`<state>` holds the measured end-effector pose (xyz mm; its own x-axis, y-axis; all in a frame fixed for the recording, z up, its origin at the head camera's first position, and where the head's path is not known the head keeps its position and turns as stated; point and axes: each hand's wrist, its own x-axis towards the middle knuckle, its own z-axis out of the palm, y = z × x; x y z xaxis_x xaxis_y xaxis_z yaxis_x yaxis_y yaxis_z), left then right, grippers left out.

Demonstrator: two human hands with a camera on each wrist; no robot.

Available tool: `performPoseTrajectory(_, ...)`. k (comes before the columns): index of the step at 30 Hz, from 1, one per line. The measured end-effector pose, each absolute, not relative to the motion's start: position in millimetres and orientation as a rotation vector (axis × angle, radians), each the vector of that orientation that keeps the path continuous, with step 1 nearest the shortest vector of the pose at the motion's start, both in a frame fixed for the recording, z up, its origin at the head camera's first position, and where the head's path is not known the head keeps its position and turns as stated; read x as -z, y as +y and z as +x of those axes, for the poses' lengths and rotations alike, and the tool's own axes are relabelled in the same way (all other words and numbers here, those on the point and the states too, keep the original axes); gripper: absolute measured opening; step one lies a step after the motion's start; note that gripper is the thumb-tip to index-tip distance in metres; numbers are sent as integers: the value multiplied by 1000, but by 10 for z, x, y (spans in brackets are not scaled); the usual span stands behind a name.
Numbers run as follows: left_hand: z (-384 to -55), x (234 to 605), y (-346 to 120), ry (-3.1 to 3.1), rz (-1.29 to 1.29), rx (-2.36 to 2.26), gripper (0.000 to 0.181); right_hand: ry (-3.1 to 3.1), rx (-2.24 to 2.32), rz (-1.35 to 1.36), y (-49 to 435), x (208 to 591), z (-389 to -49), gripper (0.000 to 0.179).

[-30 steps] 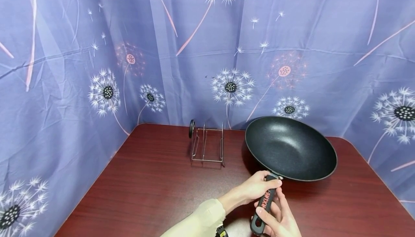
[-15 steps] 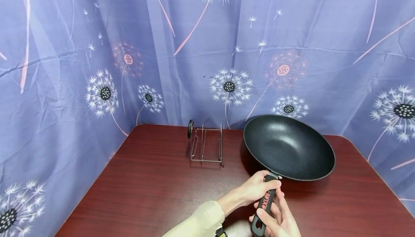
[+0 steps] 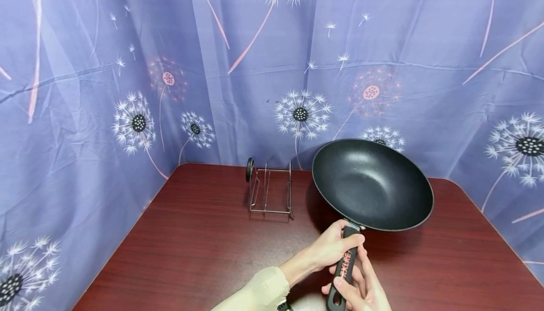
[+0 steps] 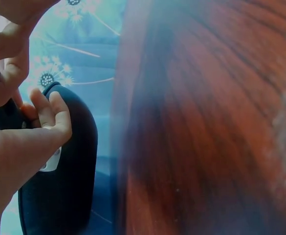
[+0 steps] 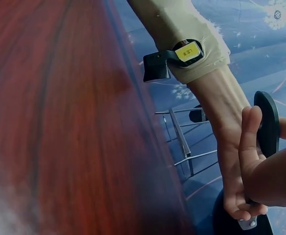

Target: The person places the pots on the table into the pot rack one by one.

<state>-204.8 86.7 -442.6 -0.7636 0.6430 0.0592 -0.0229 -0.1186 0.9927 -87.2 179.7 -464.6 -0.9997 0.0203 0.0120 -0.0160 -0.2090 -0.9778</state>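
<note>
- Blue-violet dandelion-print fabric curtain (image 3: 250,84) spans nine to three o'clock.
- Glossy red-brown wood-grain desk (image 3: 191,254) below.
- Deep round black pan (image 3: 369,185) at one o'clock, seemingly lifted; I'd keep it steady.
- Silver wire rack (image 3: 272,212) at ten; I'd avoid knocking it.
- My left hand (image 3: 327,252) and right hand (image 3: 366,285) have fingers clamped on the black lettered handle (image 3: 345,258).

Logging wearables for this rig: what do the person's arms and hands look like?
Left hand and right hand: bare, no gloves. Left sleeve: pale yellow, uneven edge; on it, a black device with a yellow label, its dark marks too small to read. Right sleeve out of view.
</note>
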Motion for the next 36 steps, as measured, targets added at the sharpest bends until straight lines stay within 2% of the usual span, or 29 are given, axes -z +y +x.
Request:
performPoseTrajectory(7,-2018,4371,849,1764,657,-1973,21,-1737,-2408,511,1773,4713,-880,91)
performPoseTrajectory(11,-2002,4353,838,1779,676,-1972,22,-1640,-2385,614,1726,4736,-887,93)
performPoseTrajectory(14,-1990,4330,832,1784,717,-1980,23,-1615,-2386,565,1690,4729,-875,94)
performPoseTrajectory(18,-1972,4287,833,1792,765,-1994,25,-1676,-2374,291,1617,4667,-855,94)
performPoseTrajectory(23,-1961,4253,804,1805,758,-2010,27,-1723,-2313,101,1518,4594,-854,100)
performPoseTrajectory(36,-1938,4181,744,1795,720,-2037,30,-1689,-2278,129,1438,4550,-888,97)
